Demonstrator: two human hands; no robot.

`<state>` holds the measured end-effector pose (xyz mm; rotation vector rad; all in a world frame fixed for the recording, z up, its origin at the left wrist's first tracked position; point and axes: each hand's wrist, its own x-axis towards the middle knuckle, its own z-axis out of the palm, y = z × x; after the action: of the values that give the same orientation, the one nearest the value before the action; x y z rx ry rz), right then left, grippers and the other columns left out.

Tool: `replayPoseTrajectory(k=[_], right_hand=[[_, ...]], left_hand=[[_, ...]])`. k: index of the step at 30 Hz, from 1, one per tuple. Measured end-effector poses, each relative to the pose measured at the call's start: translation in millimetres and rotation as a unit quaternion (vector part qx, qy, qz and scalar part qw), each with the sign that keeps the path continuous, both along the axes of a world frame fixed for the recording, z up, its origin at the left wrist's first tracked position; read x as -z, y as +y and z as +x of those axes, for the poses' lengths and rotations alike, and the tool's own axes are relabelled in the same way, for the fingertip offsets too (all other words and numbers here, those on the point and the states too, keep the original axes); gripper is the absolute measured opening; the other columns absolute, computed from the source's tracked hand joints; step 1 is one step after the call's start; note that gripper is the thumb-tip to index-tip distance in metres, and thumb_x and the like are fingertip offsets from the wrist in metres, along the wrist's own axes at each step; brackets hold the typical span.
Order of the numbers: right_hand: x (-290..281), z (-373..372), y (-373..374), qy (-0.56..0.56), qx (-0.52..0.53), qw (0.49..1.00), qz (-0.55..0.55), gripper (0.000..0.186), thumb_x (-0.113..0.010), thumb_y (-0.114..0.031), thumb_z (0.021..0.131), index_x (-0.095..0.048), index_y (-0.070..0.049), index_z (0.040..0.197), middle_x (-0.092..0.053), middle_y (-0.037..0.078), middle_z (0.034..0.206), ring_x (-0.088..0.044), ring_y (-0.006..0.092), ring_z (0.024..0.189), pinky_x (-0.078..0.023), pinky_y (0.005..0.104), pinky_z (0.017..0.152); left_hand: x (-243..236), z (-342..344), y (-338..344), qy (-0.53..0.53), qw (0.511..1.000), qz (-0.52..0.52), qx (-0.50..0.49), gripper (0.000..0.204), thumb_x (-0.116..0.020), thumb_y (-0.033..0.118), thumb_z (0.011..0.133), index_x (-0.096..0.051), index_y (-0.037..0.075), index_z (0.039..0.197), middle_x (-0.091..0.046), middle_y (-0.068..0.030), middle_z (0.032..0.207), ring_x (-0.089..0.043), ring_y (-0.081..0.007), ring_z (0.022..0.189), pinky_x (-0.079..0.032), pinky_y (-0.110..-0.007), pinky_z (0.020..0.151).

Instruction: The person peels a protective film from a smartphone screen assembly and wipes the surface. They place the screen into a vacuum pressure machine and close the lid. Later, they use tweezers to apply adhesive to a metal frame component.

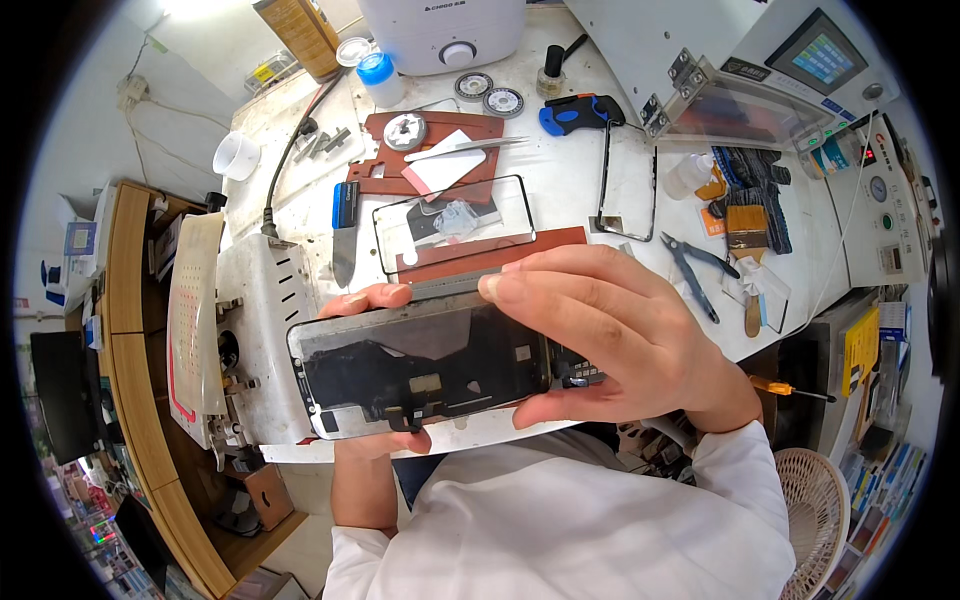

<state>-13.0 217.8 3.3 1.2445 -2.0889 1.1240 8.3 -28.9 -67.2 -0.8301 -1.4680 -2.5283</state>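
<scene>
Both hands hold a phone display panel (440,365) above the table's front edge, its dark inner side with metallic patches and flex cable facing up. My left hand (372,445) is closed round its left half from beneath. Its fingertips show over the far edge, and the rest is hidden behind the panel. My right hand (625,340) grips the right end, fingers over the far edge and thumb at the near edge. A grey strip shows along the far edge; what it is I cannot tell. Just beyond lies a clear glass pane with a black rim (532,205).
Around the glass lie a brown mat (485,130), tweezers (465,149), a blue-handled blade (345,205) and a thin black frame (656,185). Pliers (693,268), a brush (747,230) and a blue-black cutter (578,115) are to the right. A metal machine (270,330) stands left.
</scene>
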Motion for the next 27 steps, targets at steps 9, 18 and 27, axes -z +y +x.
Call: replayPoseTrajectory(k=[9,18,27], right_hand=[[0,0,0,-0.003,0.003,1.000,0.005,0.065,-0.065,-0.046,0.089,-0.058,0.006,0.128,-0.066,0.015,0.119,-0.065,0.0319,0.099,-0.056,0.0402,0.084],[-14,8,4,-0.052,0.002,0.997,0.065,0.078,-0.071,-0.066,0.075,-0.065,-0.006,0.125,-0.051,0.024,0.136,-0.057,0.0364,0.116,-0.051,0.0414,0.088],[-8,11,-6,-0.026,0.014,0.994,0.108,0.076,-0.051,-0.081,0.081,-0.069,-0.020,0.125,-0.045,0.023,0.143,-0.047,0.0398,0.125,-0.043,0.0474,0.097]], left_hand=[[-2,1,-2,-0.011,1.000,-0.017,-0.010,0.113,-0.100,0.034,0.056,-0.035,0.007,0.144,-0.049,-0.0180,0.138,-0.046,-0.0276,0.133,-0.043,-0.044,0.109],[-4,1,-3,-0.016,1.000,-0.009,0.010,0.111,-0.100,0.031,0.057,-0.036,0.007,0.144,-0.048,-0.0167,0.140,-0.044,-0.0285,0.136,-0.044,-0.047,0.109],[-3,-3,-2,0.010,0.999,-0.028,0.023,0.108,-0.099,0.030,0.059,-0.037,0.007,0.144,-0.048,-0.0167,0.141,-0.043,-0.0294,0.137,-0.043,-0.048,0.110]])
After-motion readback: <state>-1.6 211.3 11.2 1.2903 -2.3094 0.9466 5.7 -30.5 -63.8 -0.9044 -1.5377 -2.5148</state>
